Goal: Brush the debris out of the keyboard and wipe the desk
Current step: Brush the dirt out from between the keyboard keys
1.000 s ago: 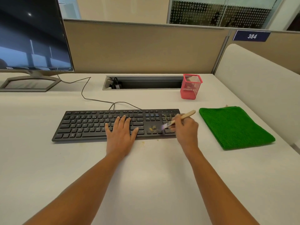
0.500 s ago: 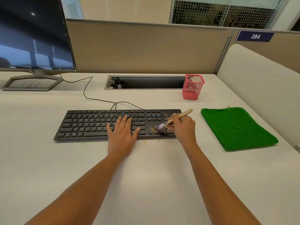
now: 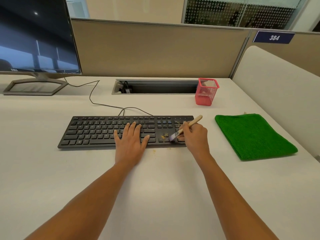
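- Beige office partitions back a pale worktop; a blue plate reading 384 hangs on the right-hand panel.
- A dark monitor stands at the far left on its stand, and a thin cable runs from behind it to the back edge of the keyboard.
- The black keyboard lies across the middle of the worktop, parallel to its near edge.
- The left hand lies flat on the keys right of centre, fingers straight and slightly spread, its heel on the worktop just in front.
- The right hand grips a small wooden-handled brush over the number pad; the handle slants up and to the right, and the pale bristles touch the keys by the arrow cluster.
- Yellowish debris sits on the keys just left of the bristles, and a few more specks lie on the worktop in front of the keyboard.
- A folded green cloth lies flat to the right of the keyboard, apart from it.
- A pink mesh pen cup stands upright beyond the cloth, at the right end of a recessed cable trough.
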`<state>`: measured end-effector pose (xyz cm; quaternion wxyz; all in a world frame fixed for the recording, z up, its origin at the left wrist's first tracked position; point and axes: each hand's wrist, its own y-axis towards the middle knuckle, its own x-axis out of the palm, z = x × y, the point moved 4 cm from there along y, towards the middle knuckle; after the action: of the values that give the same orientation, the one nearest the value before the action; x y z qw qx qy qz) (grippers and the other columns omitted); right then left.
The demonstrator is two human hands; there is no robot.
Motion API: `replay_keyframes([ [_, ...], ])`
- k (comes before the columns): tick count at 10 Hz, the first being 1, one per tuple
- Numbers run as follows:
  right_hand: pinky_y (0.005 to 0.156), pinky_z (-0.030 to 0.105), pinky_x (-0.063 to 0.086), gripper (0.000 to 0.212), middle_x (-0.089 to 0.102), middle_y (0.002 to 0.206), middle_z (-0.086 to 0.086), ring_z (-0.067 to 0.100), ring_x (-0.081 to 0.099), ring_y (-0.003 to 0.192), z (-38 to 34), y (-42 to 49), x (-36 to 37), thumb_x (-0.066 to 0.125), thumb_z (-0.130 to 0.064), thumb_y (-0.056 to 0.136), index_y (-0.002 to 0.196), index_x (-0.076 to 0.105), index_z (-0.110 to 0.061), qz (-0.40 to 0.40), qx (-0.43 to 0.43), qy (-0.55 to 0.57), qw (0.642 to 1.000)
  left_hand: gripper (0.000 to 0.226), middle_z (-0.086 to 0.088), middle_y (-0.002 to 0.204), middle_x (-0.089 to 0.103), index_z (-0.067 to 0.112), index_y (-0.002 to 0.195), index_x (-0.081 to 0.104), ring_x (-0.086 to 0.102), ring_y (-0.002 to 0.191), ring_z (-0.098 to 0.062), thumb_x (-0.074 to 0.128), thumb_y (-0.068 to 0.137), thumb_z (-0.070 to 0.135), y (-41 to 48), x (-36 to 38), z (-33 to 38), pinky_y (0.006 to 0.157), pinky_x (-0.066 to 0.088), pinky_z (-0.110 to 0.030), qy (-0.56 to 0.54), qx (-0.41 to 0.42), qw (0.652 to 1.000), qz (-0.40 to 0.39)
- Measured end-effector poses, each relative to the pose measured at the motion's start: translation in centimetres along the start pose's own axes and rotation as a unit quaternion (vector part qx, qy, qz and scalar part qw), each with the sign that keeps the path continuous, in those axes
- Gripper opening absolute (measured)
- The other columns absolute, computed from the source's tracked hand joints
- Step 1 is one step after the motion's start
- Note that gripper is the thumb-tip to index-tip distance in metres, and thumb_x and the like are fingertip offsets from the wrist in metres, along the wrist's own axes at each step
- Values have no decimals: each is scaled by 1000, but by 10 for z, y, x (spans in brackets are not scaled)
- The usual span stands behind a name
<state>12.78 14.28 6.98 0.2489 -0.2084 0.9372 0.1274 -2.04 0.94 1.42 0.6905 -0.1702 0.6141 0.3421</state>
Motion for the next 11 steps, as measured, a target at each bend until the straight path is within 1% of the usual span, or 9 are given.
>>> replay_keyframes([
  [2,72,41,58,34,66,76,13,28,70,72,2,-6,9,43,-19,98,91,67,4,-40,6,17,999,59,3,157,18,21,149,22,7,146,-16,20,98,51,0,1,0,115,1,-51,3,-2,1000,-6],
  [3,71,39,59,35,69,81,18,28,70,69,3,-1,5,42,-19,98,89,67,4,-40,19,17,999,59,2,157,18,21,149,22,7,146,-17,20,98,51,0,1,0,115,1,-51,3,-3,1000,-6],
  [5,73,44,57,39,70,83,19,29,69,75,1,1,5,42,-24,98,91,68,4,-1,0,9,1000,59,2,157,18,21,149,22,7,146,-17,20,98,51,0,1,0,115,1,-51,2,-2,1000,-6],
  [6,68,28,57,35,70,84,16,24,69,74,-5,-4,13,43,-21,99,94,69,2,-36,-14,24,999,59,2,157,18,21,149,23,7,146,-17,21,99,51,1,1,0,115,0,-51,-2,-3,1000,-5],
  [7,65,25,56,35,71,84,16,21,70,70,-9,-8,18,43,-21,99,93,69,1,-63,-24,32,997,59,2,157,18,21,149,22,7,146,-16,21,99,51,1,0,0,115,0,-51,0,-4,1000,-6],
  [8,69,35,58,35,70,84,18,27,70,72,-9,-4,13,43,-19,99,92,68,3,-26,-14,66,997,59,3,157,18,21,149,22,7,146,-16,21,99,51,0,0,0,115,0,-51,0,-3,1000,-7],
  [9,75,41,57,34,69,84,17,29,70,76,-12,-3,10,44,-20,98,94,69,3,-15,-37,52,998,59,2,157,17,21,149,22,7,146,-17,20,98,52,1,0,0,115,0,-51,0,-2,1000,-7],
  [10,75,44,56,36,70,82,19,28,69,73,-13,-4,16,43,-20,99,90,69,3,-67,-58,7,996,59,3,158,17,21,149,22,7,146,-17,20,98,52,1,1,0,115,0,-51,2,-2,1000,-10],
  [11,73,48,56,40,68,80,23,33,68,72,-16,-2,15,42,-21,98,87,66,9,-75,-73,-20,994,59,2,158,17,21,149,22,7,146,-17,20,98,52,1,1,-1,115,0,-52,0,-1,1000,-7],
])
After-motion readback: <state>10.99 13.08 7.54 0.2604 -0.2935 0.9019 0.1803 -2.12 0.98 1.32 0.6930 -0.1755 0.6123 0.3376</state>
